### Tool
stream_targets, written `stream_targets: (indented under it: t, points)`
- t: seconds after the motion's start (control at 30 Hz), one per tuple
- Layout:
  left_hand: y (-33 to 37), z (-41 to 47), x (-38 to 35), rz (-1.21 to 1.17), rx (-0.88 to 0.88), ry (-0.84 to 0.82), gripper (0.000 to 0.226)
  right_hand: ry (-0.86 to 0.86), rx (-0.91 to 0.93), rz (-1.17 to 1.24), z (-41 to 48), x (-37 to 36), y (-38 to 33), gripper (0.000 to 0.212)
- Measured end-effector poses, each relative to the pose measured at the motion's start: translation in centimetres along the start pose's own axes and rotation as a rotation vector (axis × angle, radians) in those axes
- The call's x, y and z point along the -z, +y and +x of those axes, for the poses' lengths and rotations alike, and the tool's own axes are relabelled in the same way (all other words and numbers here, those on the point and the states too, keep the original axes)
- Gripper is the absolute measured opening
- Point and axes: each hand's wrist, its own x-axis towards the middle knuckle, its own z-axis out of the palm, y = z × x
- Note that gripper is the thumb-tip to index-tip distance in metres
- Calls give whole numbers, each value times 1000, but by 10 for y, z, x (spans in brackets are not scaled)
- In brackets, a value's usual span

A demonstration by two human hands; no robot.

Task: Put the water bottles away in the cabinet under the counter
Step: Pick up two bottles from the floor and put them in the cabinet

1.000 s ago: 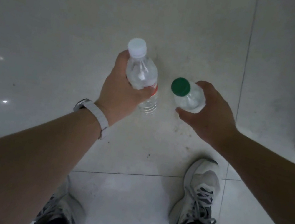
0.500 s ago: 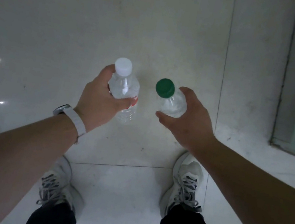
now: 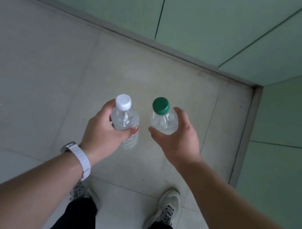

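View from above, looking down at a person's two outstretched bare forearms over a pale tiled floor [image 3: 42, 76]. The left hand [image 3: 103, 132] holds a clear water bottle with a white cap [image 3: 125, 122], its fingers [image 3: 107, 105] and thumb curled around the upper body just below the neck; the bottle stands roughly upright with its cap toward the camera, and a strip of red label shows beside the thumb. The right hand [image 3: 178, 139] holds a second clear bottle with a green cap [image 3: 163, 123], gripped from its right side with thumb and fingers wrapped around the shoulder; its lower part is hidden behind the hand. The two bottles are side by side, close but not touching, both held in the air above the floor. A white-strapped watch [image 3: 78, 159] sits on the left wrist. Below the hands are two light sneakers with dark laces [image 3: 167, 207] and dark trouser legs [image 3: 78, 220]. Along the top and right edge run flat pale green panels [image 3: 211, 20] with thin dark seams, meeting in a corner above a grey base strip [image 3: 157, 44]; all the panels are closed flush.
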Motion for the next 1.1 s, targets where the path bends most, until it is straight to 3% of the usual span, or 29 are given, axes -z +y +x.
stream_targets:
  t: [0.37,0.6,0.77,0.9,1.1]
  points:
    - [123,-67,260,-113,-124,106,61,-9,187,-186,-94,51,-273,76]
    - [164,-127,413,-211,-199,242,65,-40,308,-225,-163,60,-417,69]
    - [177,-152,477,-303,-228,427,64,-15,417,-195,-194,56,-490,67]
    - [186,-154,513,-400,-236,543,69,-6,474,-166,-200,52,-533,53]
    - [203,-144,554,-369,-246,603,65,-37,567,-132,-179,44,-582,63]
